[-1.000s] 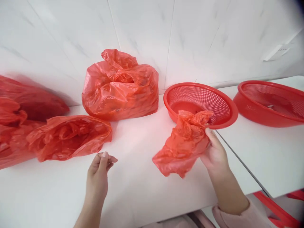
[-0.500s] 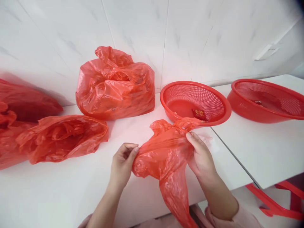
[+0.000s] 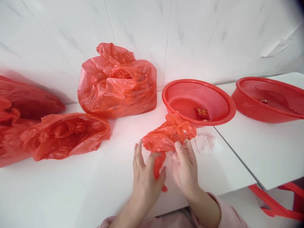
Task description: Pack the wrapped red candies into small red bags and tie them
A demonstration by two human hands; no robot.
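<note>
A crumpled empty red plastic bag (image 3: pixel 167 136) is bunched between both my hands over the white tabletop (image 3: pixel 71 186). My left hand (image 3: pixel 145 177) cups its lower tail, fingers half spread. My right hand (image 3: pixel 184 166) pinches the bunched upper part with thumb and fingers. Just behind the bag stands a red mesh basket (image 3: pixel 223 109) with a small red packet (image 3: pixel 201 112) lying inside.
A full red plastic bag (image 3: pixel 117 84) stands against the tiled wall. A flatter red bag (image 3: pixel 65 134) lies to the left, with more red bags (image 3: pixel 21 107) at the left edge. A second red basket (image 3: pixel 268 104) sits on the adjoining table on the right.
My two hands have come together and gathered the stretched bag into a small bunch. One second ago only my right hand held it, near the basket.
</note>
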